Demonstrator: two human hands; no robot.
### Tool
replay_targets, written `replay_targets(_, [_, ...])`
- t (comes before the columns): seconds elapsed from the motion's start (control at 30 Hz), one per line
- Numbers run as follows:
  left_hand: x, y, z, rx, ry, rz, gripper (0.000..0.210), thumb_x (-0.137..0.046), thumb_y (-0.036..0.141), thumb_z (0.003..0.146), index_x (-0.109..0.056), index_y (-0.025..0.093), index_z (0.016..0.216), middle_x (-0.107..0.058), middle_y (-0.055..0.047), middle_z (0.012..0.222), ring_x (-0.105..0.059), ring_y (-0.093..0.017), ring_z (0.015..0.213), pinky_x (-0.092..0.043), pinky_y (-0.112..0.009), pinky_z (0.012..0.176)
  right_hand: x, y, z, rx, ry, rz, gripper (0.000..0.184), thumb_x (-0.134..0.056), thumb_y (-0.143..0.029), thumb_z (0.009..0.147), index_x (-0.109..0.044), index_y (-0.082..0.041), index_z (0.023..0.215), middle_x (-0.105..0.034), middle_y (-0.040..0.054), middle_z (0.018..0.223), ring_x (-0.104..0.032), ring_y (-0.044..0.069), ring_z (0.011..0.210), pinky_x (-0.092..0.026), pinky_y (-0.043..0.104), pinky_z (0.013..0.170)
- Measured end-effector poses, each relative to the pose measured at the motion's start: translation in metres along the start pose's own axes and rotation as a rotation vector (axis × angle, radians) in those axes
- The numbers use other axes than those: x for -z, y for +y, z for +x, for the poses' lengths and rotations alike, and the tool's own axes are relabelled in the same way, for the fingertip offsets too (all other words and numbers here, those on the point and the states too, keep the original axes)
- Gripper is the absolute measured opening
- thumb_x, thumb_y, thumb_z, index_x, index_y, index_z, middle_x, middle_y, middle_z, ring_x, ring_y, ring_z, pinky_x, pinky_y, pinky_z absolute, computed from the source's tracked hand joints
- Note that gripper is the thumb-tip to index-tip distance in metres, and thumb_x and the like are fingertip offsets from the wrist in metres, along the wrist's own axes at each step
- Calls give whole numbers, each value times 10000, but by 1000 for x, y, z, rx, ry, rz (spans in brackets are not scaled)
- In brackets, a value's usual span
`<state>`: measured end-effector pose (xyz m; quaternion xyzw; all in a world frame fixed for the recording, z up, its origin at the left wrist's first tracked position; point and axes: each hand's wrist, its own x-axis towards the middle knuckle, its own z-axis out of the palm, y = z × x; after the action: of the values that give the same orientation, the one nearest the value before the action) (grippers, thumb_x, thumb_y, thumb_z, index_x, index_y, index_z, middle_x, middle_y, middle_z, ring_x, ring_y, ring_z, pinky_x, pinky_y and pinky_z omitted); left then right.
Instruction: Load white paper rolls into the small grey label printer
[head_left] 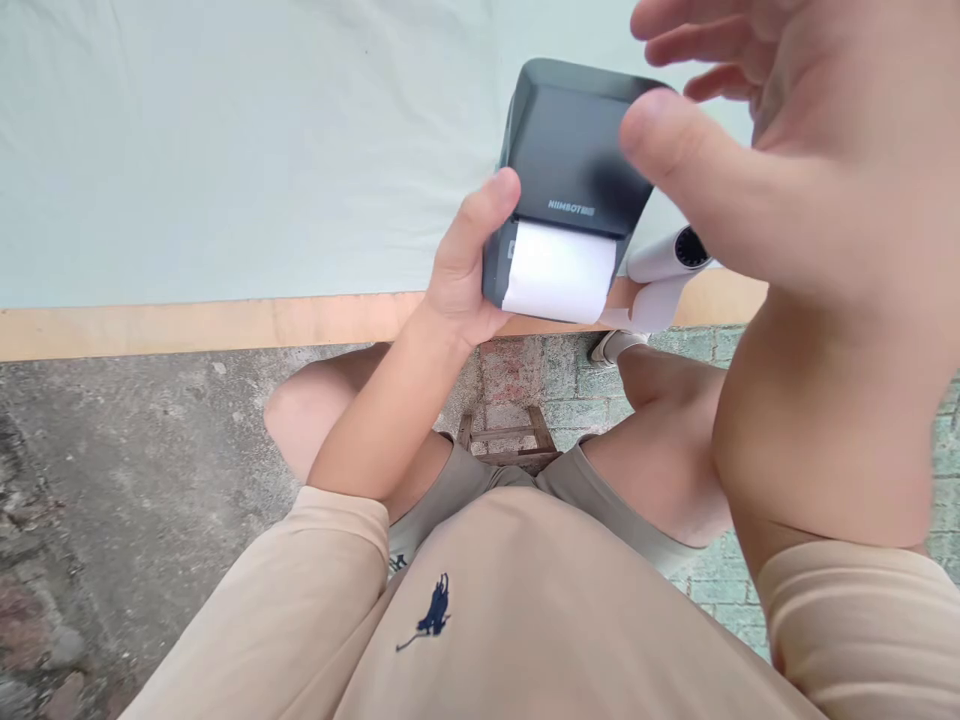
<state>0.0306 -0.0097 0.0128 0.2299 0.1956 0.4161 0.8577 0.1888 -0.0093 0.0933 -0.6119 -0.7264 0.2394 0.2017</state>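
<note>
A dark grey label printer (pixel 577 150) marked NIIMBOT is held above the table's near edge by my left hand (pixel 472 260), with the thumb along its left side. White label paper (pixel 561 270) hangs out of the slot on its near side. Raised close to the camera at the right, my right hand (pixel 795 140) has its fingers apart and nothing visible in it. Its thumb overlaps the printer's upper right corner in the view; whether it touches the printer I cannot tell.
Beside the printer a white paper roll (pixel 660 260) with a dark core lies at the table's edge, its loose end hanging over. A pale cloth (pixel 247 150) covers the table, which has a wooden edge (pixel 187 325). Below, a wooden stool (pixel 502 440) shows between my legs.
</note>
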Motion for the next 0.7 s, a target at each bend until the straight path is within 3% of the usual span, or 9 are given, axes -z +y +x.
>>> replay_targets(0.07, [2,-2,0,-14,9,-1,317,-356,291,909,-652,179,931,-702,-33,913,-689,-171,894,-565,-263,730,0,-1,-2,49,-106,-53,431,-574,-330,855,-459,-310,1269,-551,-13,1230,-541,154,1134,-447,343,939])
replay_targets(0.13, [6,-4,-1,10,14,-6,250,-416,256,879,-647,187,947,-704,-35,926,-681,-164,844,-548,-255,680,-3,1,-3,-29,-183,-95,484,-581,-390,842,-424,-345,1298,-548,-9,1187,-545,161,1049,-451,351,884])
replay_targets(0.23, [8,-4,-1,69,75,5,222,-470,278,851,-644,179,946,-697,-39,904,-678,-160,789,-549,-265,691,-9,1,-1,-81,-168,-111,562,-600,-403,812,-404,-309,1330,-555,9,1124,-536,157,976,-441,344,871])
replay_targets(0.33, [7,-1,0,84,203,32,320,-477,431,833,-642,183,951,-661,-30,788,-695,-197,836,-551,-271,685,-10,-2,-1,-49,-143,-96,591,-590,-375,815,-367,-272,1352,-541,1,1202,-534,149,1023,-434,331,901])
replay_targets(0.43, [7,-1,2,58,252,38,353,-465,504,815,-632,206,903,-641,-31,737,-676,-242,1000,-568,-279,744,-5,-3,-2,63,-124,-33,551,-554,-333,849,-355,-231,1353,-455,3,1368,-497,136,1169,-446,295,946])
replay_targets(0.53, [11,-3,5,4,230,45,224,-472,379,824,-607,203,795,-657,-22,795,-658,-240,1054,-577,-286,786,-1,3,-3,201,-170,-28,549,-590,-313,847,-382,-230,1349,-417,-3,1398,-415,124,1289,-423,258,1040])
replay_targets(0.63, [15,-5,8,-13,263,40,213,-468,354,844,-598,200,774,-648,-26,763,-652,-248,1062,-583,-306,778,-1,12,-1,306,-205,-69,580,-622,-361,833,-389,-248,1351,-431,-22,1388,-432,127,1271,-381,269,1096])
replay_targets(0.7, [15,-6,8,-30,235,25,253,-424,324,874,-608,187,767,-635,-25,721,-664,-232,1015,-579,-298,771,-1,13,0,329,-104,-132,518,-595,-383,842,-435,-241,1314,-459,-16,1360,-434,155,1269,-395,295,1072])
